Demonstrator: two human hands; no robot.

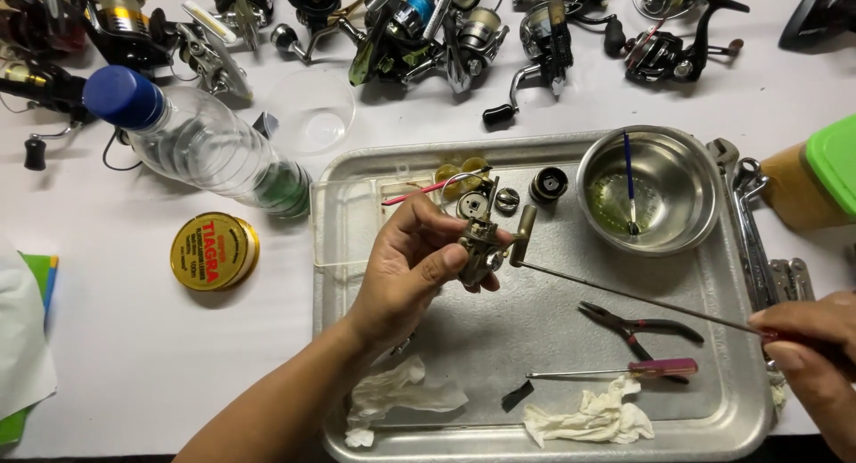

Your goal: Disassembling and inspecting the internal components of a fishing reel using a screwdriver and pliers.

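Observation:
My left hand (406, 267) holds a small grey reel body (481, 240) above a metal tray (535, 427), thumb and fingers wrapped round it. My right hand (816, 356) at the lower right grips the handle end of a long thin screwdriver (637, 298). Its shaft runs up and left, and its tip meets the reel body beside a small cylindrical part (524, 231). Loose reel parts (548, 185) lie on the tray just behind the reel body.
In the tray are a steel bowl (687, 218) with a blue-handled brush (629, 177), pliers (637, 325), a red-handled screwdriver (624, 370) and crumpled tissues (588, 418). A plastic bottle (196, 137), a yellow round tin (214, 251), wrenches (753, 231) and several fishing reels (428, 26) surround it.

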